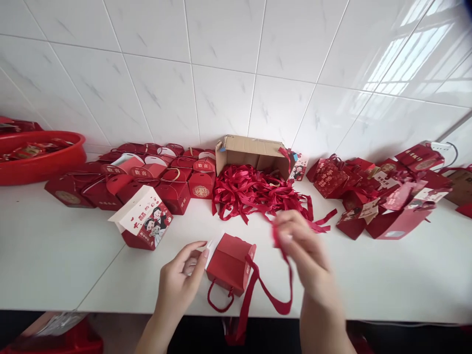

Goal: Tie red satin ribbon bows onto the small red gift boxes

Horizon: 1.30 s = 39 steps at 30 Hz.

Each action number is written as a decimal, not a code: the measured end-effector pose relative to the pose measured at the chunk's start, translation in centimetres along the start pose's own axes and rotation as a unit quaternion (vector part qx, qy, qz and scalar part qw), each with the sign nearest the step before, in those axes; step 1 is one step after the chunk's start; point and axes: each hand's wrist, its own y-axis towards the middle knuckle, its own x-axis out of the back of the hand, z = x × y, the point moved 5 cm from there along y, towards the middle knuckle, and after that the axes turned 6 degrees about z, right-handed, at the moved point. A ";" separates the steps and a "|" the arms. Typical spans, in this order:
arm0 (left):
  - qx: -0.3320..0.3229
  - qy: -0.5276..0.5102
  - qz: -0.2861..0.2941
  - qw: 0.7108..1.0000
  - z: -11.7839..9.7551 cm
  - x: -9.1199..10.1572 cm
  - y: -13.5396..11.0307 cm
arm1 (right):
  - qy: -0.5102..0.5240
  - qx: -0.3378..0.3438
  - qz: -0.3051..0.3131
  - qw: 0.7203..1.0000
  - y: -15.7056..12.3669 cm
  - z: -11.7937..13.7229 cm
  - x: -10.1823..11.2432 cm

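A small red gift box [229, 264] with a cord handle lies on its side at the front edge of the white table [55, 255]. My left hand [181, 279] pinches the box's white flap at its left end. Blurred by motion, my right hand [303, 251] is raised to the right of the box, fingers closed on a red ribbon [271, 295]. The ribbon loops down past the box and over the table edge.
A pile of red ribbons [254, 192] spills from an open cardboard box [254, 153] at the back. Several red gift boxes [173, 182] stand left of it, more [387, 201] lie at the right. An illustrated box [144, 221] sits nearer. A red basin [40, 155] is far left.
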 end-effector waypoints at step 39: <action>0.137 0.233 -0.011 0.963 6.2 6.0 0.5 | 0.027 -0.155 0.132 0.979 -1.5 -8.0 -2.3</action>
